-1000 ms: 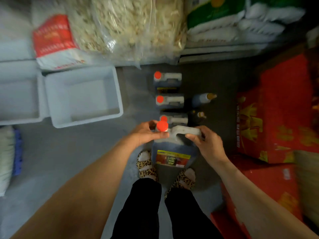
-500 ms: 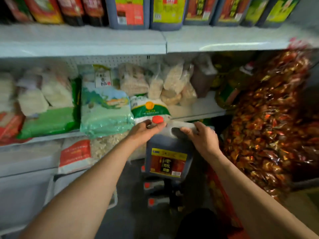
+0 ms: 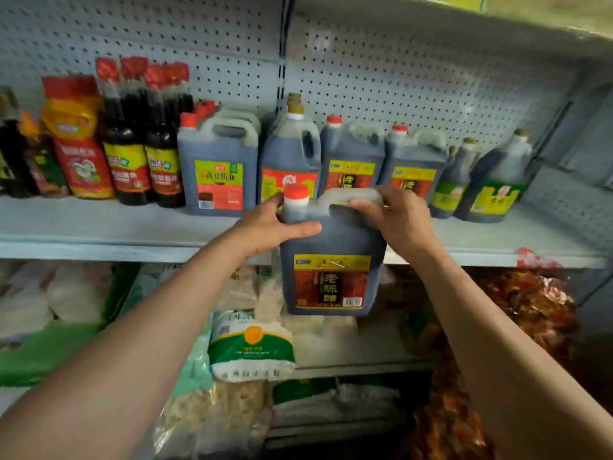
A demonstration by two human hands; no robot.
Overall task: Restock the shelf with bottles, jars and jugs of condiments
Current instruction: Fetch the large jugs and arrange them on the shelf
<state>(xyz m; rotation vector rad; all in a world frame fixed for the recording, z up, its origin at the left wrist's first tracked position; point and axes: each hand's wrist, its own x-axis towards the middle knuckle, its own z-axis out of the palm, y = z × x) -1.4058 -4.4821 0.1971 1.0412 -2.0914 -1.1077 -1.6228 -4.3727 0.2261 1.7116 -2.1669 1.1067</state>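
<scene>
a: item held?
b: one vinegar jug [image 3: 331, 260], dark, upright, long axis vertical, red cap [image 3: 296, 193] up, label facing you. it hangs in the air at the front edge of the shelf [image 3: 99, 227], base below the shelf board.

a: your grip?
b: your left hand [image 3: 265, 227] wraps the neck under the cap, thumb across the shoulder. your right hand [image 3: 398, 217] curls over the top handle.

a: stock behind?
b: matching jugs [image 3: 351, 161] in a row, soy bottles [image 3: 132, 151] further left.

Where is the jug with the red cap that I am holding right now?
Centre of the head view: the jug hangs in front of the shelf edge, held by the left hand and right hand.
</scene>
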